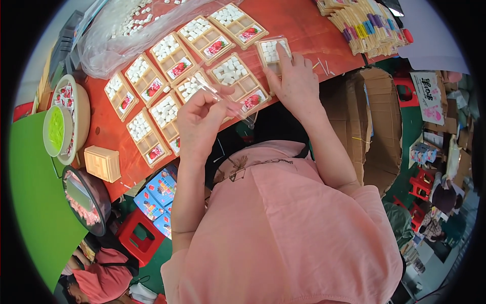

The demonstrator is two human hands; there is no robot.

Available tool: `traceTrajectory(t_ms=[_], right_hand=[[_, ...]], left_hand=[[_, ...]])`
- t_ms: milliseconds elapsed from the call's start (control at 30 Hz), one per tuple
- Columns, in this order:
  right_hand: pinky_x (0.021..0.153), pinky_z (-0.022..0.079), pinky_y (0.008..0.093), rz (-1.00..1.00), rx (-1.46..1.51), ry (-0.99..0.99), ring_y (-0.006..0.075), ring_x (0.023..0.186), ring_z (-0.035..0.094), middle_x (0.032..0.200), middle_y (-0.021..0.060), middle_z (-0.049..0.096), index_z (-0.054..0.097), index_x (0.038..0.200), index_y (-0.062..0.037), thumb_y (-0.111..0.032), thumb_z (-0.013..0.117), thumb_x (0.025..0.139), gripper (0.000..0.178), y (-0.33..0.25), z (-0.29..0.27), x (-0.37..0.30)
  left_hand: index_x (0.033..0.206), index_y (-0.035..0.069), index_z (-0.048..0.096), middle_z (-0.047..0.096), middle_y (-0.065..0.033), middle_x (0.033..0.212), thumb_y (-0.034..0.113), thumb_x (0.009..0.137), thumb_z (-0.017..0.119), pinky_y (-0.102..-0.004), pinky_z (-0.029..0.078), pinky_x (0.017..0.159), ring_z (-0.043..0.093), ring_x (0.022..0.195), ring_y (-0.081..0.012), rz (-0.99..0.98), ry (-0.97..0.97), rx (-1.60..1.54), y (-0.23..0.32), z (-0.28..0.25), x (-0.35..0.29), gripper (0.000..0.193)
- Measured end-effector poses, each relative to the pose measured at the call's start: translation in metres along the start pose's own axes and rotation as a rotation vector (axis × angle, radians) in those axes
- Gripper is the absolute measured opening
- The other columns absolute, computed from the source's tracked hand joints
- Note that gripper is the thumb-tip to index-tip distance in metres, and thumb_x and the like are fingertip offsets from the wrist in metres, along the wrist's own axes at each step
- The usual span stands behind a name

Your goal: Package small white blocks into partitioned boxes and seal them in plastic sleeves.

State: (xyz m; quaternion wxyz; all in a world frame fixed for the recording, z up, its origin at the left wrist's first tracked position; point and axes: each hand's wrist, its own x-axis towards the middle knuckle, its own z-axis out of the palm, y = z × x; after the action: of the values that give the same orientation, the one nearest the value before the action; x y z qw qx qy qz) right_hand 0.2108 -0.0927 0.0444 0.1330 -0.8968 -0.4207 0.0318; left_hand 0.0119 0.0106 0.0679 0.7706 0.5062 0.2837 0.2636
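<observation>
My right hand [296,83] reaches over a small tan tray [272,67] at the table's front edge. Its index finger rests among the white marshmallow-like pieces [269,50] there, its thumb by the tray's side. Closer to my body, my left hand [201,119] pinches a clear, shiny plastic piece [230,104], whose exact kind I cannot make out. Between the hands lies a compartment tray [246,84] with white pieces and a strawberry-printed packet [252,101]. Several similar trays [172,53] stand in rows to the left, some partly hidden by my left hand.
A clear plastic bag [109,55] with loose white pieces lies at the back. Stacked tan trays [102,163], a cream basin [83,111] and a green-filled bowl [56,130] stand left. Bundled sticks [369,30] lie back right; a cardboard box [382,131] stands below the table.
</observation>
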Motion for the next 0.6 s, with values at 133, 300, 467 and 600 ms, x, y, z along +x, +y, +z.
traceTrajectory(t_ms=[133,300,467,600], right_hand=[[0.091,0.05,0.0543,0.026,-0.176,-0.005,0.0397,0.116,0.056,0.131,0.0204,0.055,0.049,0.143,-0.0071,-0.052,0.06,0.095,0.067,-0.01,0.009,0.0],[0.091,0.049,0.0569,0.051,-0.277,0.073,0.0386,0.119,0.055,0.137,0.0198,0.051,0.05,0.141,-0.0027,-0.051,0.059,0.095,0.068,-0.009,0.022,0.003],[0.097,0.043,0.0568,-0.038,-0.266,0.235,0.0388,0.124,0.051,0.149,0.0196,0.044,0.05,0.142,-0.0054,-0.037,0.058,0.095,0.057,0.008,0.042,0.011],[0.102,0.038,0.0564,-0.116,-0.249,0.209,0.0406,0.131,0.047,0.157,0.0163,0.038,0.048,0.149,-0.0273,-0.031,0.055,0.095,0.054,0.02,0.047,0.019]], left_hand=[[0.092,-0.005,0.065,0.067,-0.0174,0.116,-0.003,0.094,0.054,-0.0335,0.061,0.081,0.074,0.088,-0.0213,0.025,-0.006,0.003,-0.006,-0.01,-0.013,0.011],[0.092,-0.005,0.065,0.067,-0.0169,0.116,-0.002,0.094,0.055,-0.032,0.061,0.081,0.073,0.089,-0.0207,0.014,-0.005,0.003,-0.009,-0.014,-0.023,0.01],[0.087,-0.003,0.064,0.066,-0.0147,0.114,-0.008,0.091,0.056,-0.0303,0.058,0.081,0.071,0.087,-0.0179,-0.009,0.006,-0.061,-0.01,-0.015,-0.024,0.01],[0.088,-0.002,0.064,0.067,-0.0144,0.114,-0.006,0.092,0.056,-0.0307,0.058,0.081,0.07,0.086,-0.0172,-0.017,0.025,-0.074,-0.014,-0.014,-0.025,0.01]])
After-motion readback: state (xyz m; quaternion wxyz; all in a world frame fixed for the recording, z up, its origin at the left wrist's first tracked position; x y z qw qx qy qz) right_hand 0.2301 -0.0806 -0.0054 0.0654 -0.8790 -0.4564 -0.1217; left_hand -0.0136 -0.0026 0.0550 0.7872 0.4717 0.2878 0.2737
